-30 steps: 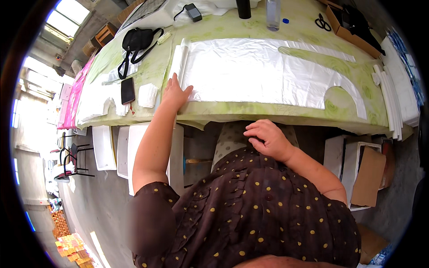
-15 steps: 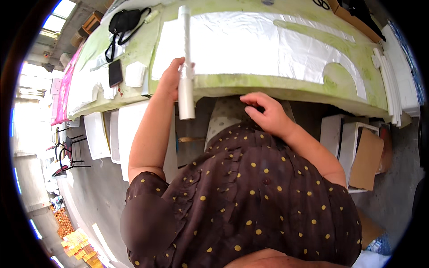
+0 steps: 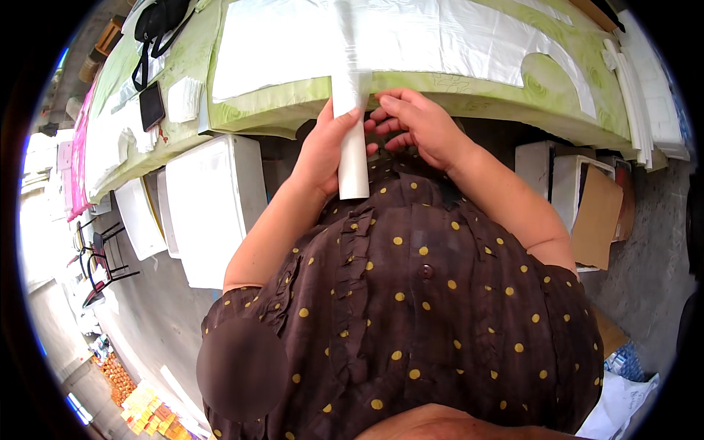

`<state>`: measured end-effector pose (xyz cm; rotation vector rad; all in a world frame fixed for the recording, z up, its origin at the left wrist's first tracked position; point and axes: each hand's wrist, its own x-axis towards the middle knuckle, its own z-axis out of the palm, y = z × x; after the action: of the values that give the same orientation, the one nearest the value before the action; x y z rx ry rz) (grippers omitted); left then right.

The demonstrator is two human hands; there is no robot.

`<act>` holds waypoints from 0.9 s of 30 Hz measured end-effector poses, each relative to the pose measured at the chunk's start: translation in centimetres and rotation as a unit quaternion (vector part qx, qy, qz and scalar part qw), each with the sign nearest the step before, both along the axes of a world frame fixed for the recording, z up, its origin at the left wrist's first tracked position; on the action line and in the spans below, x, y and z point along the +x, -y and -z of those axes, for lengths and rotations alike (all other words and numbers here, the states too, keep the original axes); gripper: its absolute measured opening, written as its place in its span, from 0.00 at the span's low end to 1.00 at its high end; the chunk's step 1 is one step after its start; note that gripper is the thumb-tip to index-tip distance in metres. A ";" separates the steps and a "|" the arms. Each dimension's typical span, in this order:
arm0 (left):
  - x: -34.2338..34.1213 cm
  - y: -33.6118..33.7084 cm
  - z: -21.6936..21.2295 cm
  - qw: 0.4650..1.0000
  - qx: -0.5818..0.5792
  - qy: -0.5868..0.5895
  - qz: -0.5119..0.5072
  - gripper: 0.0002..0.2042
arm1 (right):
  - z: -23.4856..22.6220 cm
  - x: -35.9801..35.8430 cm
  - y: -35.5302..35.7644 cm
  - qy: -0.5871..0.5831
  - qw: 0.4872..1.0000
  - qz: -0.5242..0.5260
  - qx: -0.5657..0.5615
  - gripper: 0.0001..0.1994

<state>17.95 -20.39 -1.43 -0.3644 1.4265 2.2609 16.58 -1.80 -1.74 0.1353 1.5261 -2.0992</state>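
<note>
Clasping one white roll [image 3: 353, 169] in my left hand [image 3: 320, 150], fingers [image 3: 346, 122] wrapped round, right hand [image 3: 427, 128] beside it, fingers half-curled, one phone [image 3: 152, 107], one bag [image 3: 160, 18] on the surface [image 3: 253, 111].

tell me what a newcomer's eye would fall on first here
Likely the white roll, held in the left grip near the picture's centre. Beyond it, a shiny white sheet covers part of the green tablecloth. Below, a dark blouse with yellow dots fills the lower middle.
</note>
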 end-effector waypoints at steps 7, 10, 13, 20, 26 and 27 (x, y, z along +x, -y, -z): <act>1.4 0.4 -0.2 0.996 -0.039 -0.081 0.002 0.42 | 2.2 -2.0 3.4 -0.041 0.999 0.020 -0.007 0.12; 1.6 0.8 0.8 0.995 -0.069 -0.068 0.029 0.36 | 1.8 -0.9 3.2 0.000 0.999 0.027 -0.031 0.11; 1.5 -0.3 0.2 0.998 -0.035 -0.057 -0.017 0.27 | 0.4 -0.4 3.0 0.026 0.997 0.067 -0.026 0.13; -0.8 -3.1 1.6 0.995 -0.012 -0.083 0.057 0.28 | 0.2 -2.5 -0.2 -0.021 0.992 0.096 -0.077 0.20; -2.4 -5.3 0.7 0.928 -0.235 -0.257 0.133 0.34 | 0.0 -1.7 -5.2 -0.063 0.986 0.136 0.078 0.20; -3.5 -5.7 1.1 0.892 -0.272 -0.340 0.120 0.32 | 0.4 -1.2 -6.1 -0.074 0.984 0.126 0.098 0.20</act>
<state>14.50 -14.68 -2.52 0.4834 2.3087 1.8130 15.35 4.30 -2.19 0.2606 1.8921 -2.1867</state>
